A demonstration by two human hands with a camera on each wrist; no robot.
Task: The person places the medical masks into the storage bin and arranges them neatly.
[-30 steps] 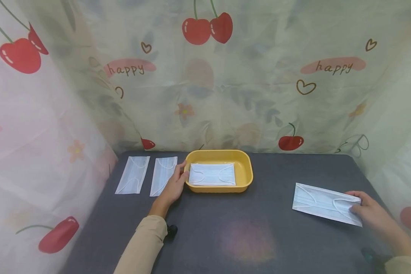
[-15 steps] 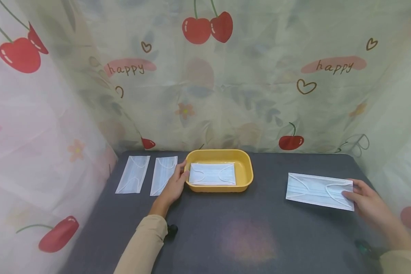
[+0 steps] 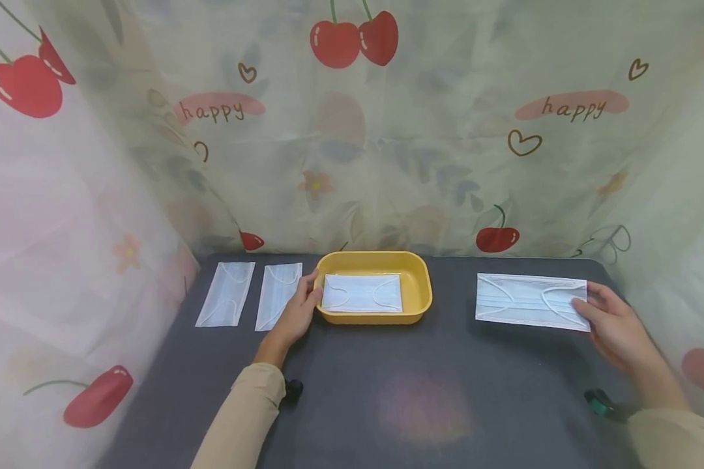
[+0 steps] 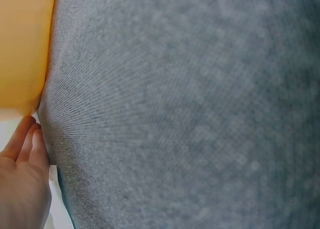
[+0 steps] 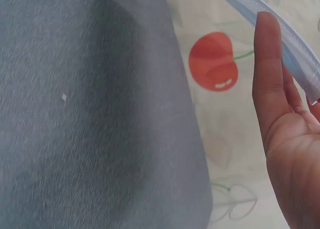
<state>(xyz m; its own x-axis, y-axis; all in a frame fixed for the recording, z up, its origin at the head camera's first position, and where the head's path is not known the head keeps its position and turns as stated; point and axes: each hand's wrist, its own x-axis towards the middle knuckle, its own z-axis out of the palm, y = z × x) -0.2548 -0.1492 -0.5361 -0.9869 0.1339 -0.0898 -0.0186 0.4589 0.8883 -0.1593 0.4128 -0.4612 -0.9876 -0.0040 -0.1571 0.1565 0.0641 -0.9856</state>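
Pale blue mask (image 3: 522, 303) pinched at one end in the right grip (image 3: 618, 326), apparently held above the table (image 3: 352, 378).

The mask reaches leftward from the right grip; with only one end held, the free end could sag, or slip if the pinch loosens. The left grip (image 3: 296, 316), fingers straight, touches the yellow tray (image 3: 378, 320) just right of it; a push could shift it. Inside lies a flat mask (image 3: 360, 293). Left of that grip lie a near mask (image 3: 277, 293) and, beyond, a far mask (image 3: 227, 294).
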